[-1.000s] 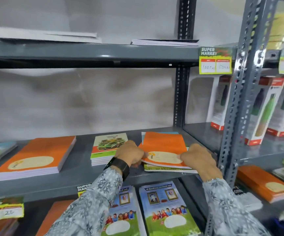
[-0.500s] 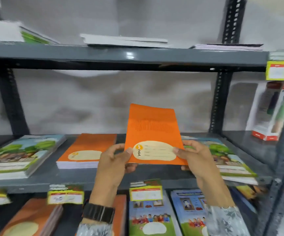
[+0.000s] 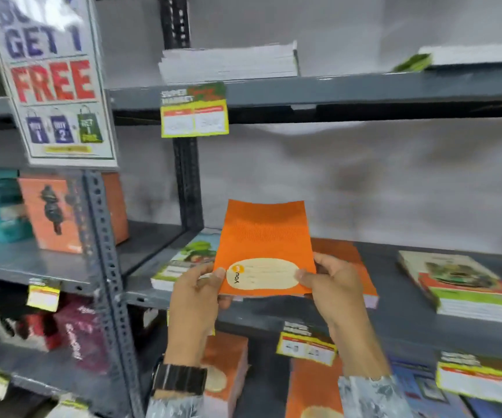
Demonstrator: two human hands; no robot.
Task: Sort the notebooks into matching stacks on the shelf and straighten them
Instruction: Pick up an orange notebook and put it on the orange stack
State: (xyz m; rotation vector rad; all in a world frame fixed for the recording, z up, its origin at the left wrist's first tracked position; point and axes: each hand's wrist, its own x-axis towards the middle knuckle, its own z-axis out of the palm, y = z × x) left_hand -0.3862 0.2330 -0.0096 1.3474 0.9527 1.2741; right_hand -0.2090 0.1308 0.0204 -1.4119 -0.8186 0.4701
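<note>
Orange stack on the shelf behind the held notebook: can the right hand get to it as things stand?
Probably yes: the orange stack lies just beyond the right hand, nothing between, but that hand is gripping the orange notebook.

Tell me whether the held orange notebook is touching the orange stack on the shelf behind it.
Cannot tell. In the head view the orange notebook, held by the left hand and right hand, overlaps the orange stack, hiding any gap or contact.
</note>
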